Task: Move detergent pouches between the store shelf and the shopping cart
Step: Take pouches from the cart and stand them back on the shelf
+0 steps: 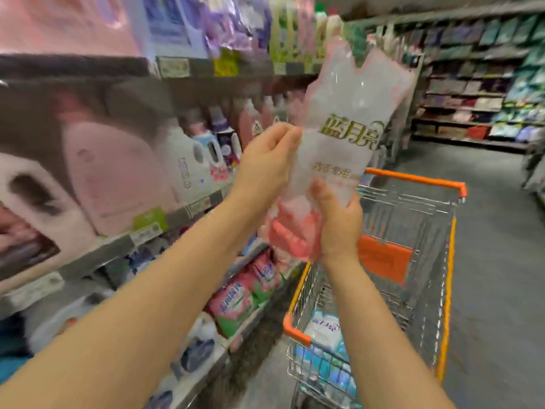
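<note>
Both my hands hold up a tall pink-and-white detergent pouch (345, 137) with gold lettering, above the near left corner of the shopping cart (448, 261). My left hand (265, 163) pinches its left edge at mid height. My right hand (339, 219) grips its lower part from the right, thumb on the front. A blue-and-white pouch (324, 335) lies in the cart's bottom. Pink pouches (244, 293) lie on the low store shelf (206, 376) to the left.
Shelves on the left carry pink boxes (112, 172) and detergent bottles (206, 154), with price tags along the shelf edges. The cart has an orange rim and an orange flap (383, 261). Grey aisle floor (495, 290) runs right toward more shelving at the back.
</note>
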Demonstrator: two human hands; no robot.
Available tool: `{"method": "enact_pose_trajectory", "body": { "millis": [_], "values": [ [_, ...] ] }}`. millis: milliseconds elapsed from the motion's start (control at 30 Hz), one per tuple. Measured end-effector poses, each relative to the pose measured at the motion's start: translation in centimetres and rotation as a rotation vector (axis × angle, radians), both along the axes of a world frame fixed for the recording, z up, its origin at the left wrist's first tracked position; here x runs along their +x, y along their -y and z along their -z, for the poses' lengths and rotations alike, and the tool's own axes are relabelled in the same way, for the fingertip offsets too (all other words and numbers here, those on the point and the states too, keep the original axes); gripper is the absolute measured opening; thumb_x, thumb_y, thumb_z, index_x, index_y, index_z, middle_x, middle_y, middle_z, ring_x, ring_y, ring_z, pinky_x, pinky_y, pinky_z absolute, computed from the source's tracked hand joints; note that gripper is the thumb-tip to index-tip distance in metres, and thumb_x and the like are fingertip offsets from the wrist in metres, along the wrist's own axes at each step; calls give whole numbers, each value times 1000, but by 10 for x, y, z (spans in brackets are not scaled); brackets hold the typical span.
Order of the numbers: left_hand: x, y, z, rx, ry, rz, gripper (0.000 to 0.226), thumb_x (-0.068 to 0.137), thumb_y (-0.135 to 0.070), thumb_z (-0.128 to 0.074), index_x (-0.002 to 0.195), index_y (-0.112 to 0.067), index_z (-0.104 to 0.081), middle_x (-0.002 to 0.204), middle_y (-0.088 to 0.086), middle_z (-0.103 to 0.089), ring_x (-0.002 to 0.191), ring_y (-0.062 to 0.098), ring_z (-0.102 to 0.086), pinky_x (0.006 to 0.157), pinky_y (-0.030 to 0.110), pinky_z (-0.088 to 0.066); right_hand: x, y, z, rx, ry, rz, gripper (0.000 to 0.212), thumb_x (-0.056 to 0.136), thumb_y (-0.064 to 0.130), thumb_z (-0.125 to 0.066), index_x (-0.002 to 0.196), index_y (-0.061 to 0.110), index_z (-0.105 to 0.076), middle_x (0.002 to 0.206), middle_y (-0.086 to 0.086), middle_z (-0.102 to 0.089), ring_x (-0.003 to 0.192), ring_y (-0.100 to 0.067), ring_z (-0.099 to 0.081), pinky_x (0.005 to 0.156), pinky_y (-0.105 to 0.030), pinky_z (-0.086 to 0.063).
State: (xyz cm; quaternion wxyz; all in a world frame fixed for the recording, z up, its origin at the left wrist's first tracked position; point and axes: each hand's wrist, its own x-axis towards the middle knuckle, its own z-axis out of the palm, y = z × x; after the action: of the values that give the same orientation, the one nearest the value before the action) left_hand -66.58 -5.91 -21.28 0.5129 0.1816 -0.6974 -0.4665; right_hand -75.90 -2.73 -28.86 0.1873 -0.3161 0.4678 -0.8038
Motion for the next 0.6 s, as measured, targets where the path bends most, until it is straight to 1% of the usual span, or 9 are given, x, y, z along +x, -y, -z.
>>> {"method": "enact_pose_trajectory", "body": {
  "millis": [33, 67, 100, 200, 267, 367, 467, 533, 600],
  "values": [
    [21, -4, -11, -32, 6, -54, 20, 89, -26, -49, 71, -17, -53, 69, 8, -50, 65, 15, -43, 62, 27, -36, 18, -2, -13, -27, 19, -50, 46, 71, 26, -78, 109, 7, -62, 88, 9, -67, 74, 8, -63, 73, -12, -50],
    [41, -8, -21, -71, -2, -115, 22, 93, -23, -48, 73, -20, -55, 64, -3, -54, 61, 11, -47, 60, 23, -39, 36, -4, -26, -41, 24, -84, 41, 76, 20, -76, 110, 4, -63, 86, 10, -65, 67, 14, -60, 66, -6, -46],
    [62, -15, -30, -95, -20, -168, 24, 96, -22, -46, 76, -23, -59, 64, -11, -58, 62, 5, -50, 60, 21, -41, 55, -7, -38, -48, 21, -118, 36, 78, 18, -74, 109, 4, -63, 85, 10, -65, 65, 16, -60, 62, -4, -44],
    [128, -41, -47, -89, -28, -276, 21, 98, -24, -43, 92, -29, -62, 85, -14, -67, 82, 3, -62, 75, 20, -50, 116, -14, -70, -74, 20, -237, 31, 77, 27, -75, 105, 15, -66, 90, 9, -71, 82, -1, -67, 70, -17, -50],
    [173, -59, -51, -104, 33, -310, 15, 96, -29, -47, 106, -31, -57, 100, -9, -67, 97, 7, -63, 89, 26, -51, 161, -21, -91, -105, 5, -299, 28, 76, 29, -75, 101, 18, -67, 89, 8, -73, 83, -7, -69, 70, -21, -54],
    [243, -79, -61, -133, 105, -452, 33, 81, -54, -54, 112, -47, -51, 110, -9, -66, 103, 14, -63, 95, 40, -48, 233, -28, -116, -143, -55, -413, 37, 73, 40, -76, 102, 18, -68, 92, 5, -73, 85, -8, -70, 73, -25, -53],
    [318, -95, -81, -140, 136, -590, 56, 73, -56, -57, 125, -41, -48, 110, -6, -67, 101, 19, -65, 91, 41, -51, 307, -32, -141, -149, -96, -504, 40, 75, 44, -72, 104, 17, -67, 88, 9, -70, 70, 7, -65, 58, -7, -45],
    [371, -103, -96, -163, 146, -659, 49, 70, -52, -61, 118, -45, -48, 107, -3, -69, 97, 20, -66, 91, 44, -51, 359, -31, -158, -169, -132, -557, 33, 78, 43, -70, 100, 18, -67, 80, 14, -66, 58, 16, -58, 48, 0, -37],
    [424, -106, -114, -197, 165, -734, 40, 78, -39, -64, 113, -47, -46, 106, -1, -68, 96, 21, -66, 92, 45, -50, 412, -28, -176, -201, -210, -578, 26, 79, 44, -68, 94, 22, -69, 75, 19, -64, 55, 20, -55, 48, 1, -36]
  ]
}}
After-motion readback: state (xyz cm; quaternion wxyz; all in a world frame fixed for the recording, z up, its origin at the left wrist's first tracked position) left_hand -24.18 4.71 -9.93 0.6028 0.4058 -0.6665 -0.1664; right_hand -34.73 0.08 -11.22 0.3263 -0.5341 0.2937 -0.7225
